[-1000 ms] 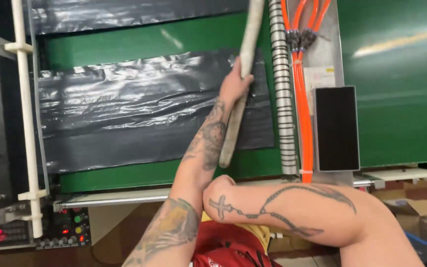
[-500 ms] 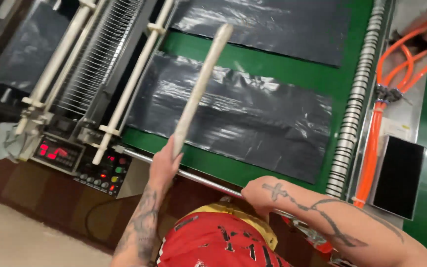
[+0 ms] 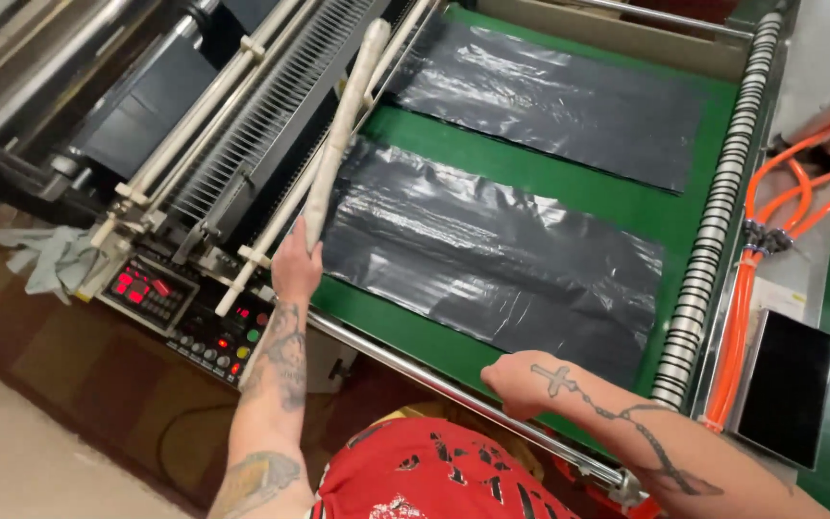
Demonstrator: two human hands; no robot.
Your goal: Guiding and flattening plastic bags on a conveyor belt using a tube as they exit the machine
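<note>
My left hand grips the near end of a long pale stick, which slants up and away over the left edge of the green conveyor belt. Two flat black plastic sheets lie on the belt: the nearer sheet just right of the stick, the farther sheet behind it. My right hand rests as a loose fist on the metal rail at the belt's front edge, just below the nearer sheet's corner. It holds nothing that I can see.
White rollers and a ribbed metal comb run along the belt's left side. A control panel with red digits and coloured buttons sits below them. A grey rag hangs at the left. A ribbed hose, orange cables and a black screen stand on the right.
The view has swung left and down. My left hand has carried the stick leftward, from the middle of the sheet to the belt's left edge. My right hand has settled on the front rail.
</note>
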